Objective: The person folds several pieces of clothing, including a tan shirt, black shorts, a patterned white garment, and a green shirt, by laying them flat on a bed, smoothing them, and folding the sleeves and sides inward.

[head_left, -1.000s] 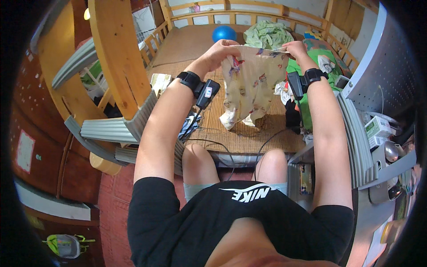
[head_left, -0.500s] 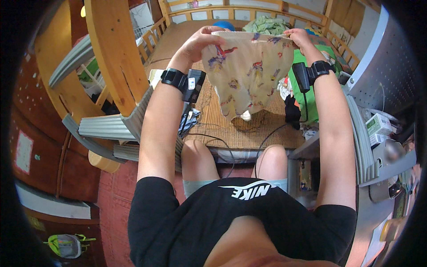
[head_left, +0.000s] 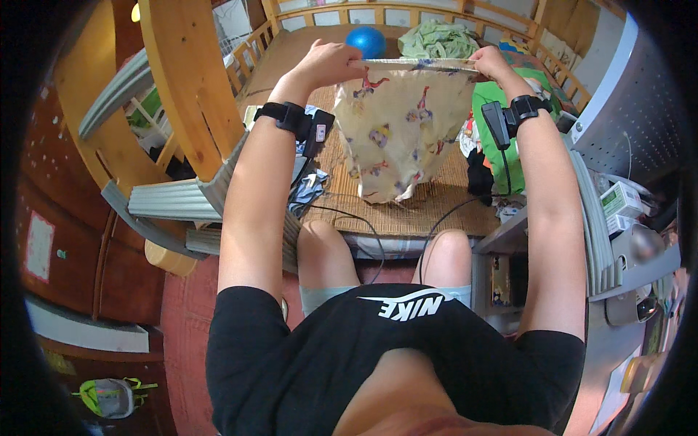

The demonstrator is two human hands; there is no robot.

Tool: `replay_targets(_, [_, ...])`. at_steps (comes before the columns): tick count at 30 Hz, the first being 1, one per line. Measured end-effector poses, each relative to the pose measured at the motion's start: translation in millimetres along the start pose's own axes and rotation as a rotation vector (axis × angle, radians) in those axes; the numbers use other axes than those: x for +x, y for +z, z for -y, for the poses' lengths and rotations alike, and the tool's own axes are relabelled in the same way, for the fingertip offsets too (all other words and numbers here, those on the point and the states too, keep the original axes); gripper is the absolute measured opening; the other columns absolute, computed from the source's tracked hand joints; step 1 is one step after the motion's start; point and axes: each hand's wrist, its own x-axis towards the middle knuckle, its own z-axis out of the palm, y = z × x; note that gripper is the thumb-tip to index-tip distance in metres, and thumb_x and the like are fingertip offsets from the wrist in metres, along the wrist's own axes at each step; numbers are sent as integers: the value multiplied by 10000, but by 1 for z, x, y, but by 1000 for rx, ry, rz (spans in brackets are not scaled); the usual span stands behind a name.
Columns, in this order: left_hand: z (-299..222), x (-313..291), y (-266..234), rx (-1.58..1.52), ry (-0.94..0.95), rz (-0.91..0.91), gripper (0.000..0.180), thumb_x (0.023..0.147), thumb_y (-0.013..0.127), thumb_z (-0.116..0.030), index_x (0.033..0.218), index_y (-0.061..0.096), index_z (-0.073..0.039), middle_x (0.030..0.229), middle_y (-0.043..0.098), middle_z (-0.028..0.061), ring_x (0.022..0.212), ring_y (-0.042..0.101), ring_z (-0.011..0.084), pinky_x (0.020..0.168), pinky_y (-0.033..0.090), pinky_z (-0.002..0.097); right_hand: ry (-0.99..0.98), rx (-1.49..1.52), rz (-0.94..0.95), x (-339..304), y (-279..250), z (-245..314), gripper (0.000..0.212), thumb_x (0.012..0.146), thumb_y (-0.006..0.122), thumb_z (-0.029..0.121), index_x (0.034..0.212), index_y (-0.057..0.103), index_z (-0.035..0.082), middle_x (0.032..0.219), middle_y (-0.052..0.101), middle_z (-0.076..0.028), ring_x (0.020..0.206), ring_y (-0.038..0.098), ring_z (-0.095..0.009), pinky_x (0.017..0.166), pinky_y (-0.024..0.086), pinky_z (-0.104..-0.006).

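Stretched between my hands hangs a thin cream garment (head_left: 407, 131) with red, purple and yellow figures; its straight upper edge looks like a waistband. My left hand (head_left: 329, 61) pinches the upper left corner, fingers closed. At the opposite corner my right hand (head_left: 494, 64) grips the same edge. The cloth droops above the woven mat (head_left: 342, 232), its lower end narrow and uneven. Each wrist wears a black strap with a small box, the left box (head_left: 317, 134) and the right box (head_left: 497, 125), both trailing cables.
A blue ball (head_left: 366, 43) and a crumpled light green cloth (head_left: 436, 41) lie at the bed's far side. Right of the mat are a bright green cloth (head_left: 512, 163) and a black cloth (head_left: 478, 176). Blue-white fabric (head_left: 311, 187) lies left. Wooden posts (head_left: 187, 87) and a grey panel (head_left: 614, 123) flank me.
The garment's upper edge has dropped slightly and is pulled straighter. My left hand has shifted a little left, uncovering more of the blue ball. Both hands keep their hold.
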Motion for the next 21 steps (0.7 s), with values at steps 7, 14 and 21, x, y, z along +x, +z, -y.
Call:
replay_targets(7, [21, -10, 19, 287, -106, -116, 201, 727, 506, -272, 852, 581, -134, 740, 582, 62, 784, 528, 203, 782, 260, 367, 35, -56, 104, -10, -8, 21, 180, 641, 463, -8, 764, 593, 14, 527, 523, -80, 362, 447, -141, 354, 382, -266])
replay_targets(14, [29, -1, 15, 371, -167, -394, 149, 758, 465, -212, 743, 585, -124, 717, 590, 80, 757, 546, 232, 774, 230, 386, -110, 91, 31, -18, -23, 35, 93, 650, 476, 50, 667, 565, 28, 515, 467, 0, 407, 426, -79, 361, 335, -209])
replay_targets(21, [26, 0, 8, 266, -139, -575, 229, 738, 487, -166, 947, 580, -152, 830, 591, 70, 792, 547, 198, 736, 301, 348, -249, -241, -286, -24, -13, 61, 169, 610, 491, 145, 664, 564, 2, 647, 568, -113, 574, 552, -214, 549, 421, -328])
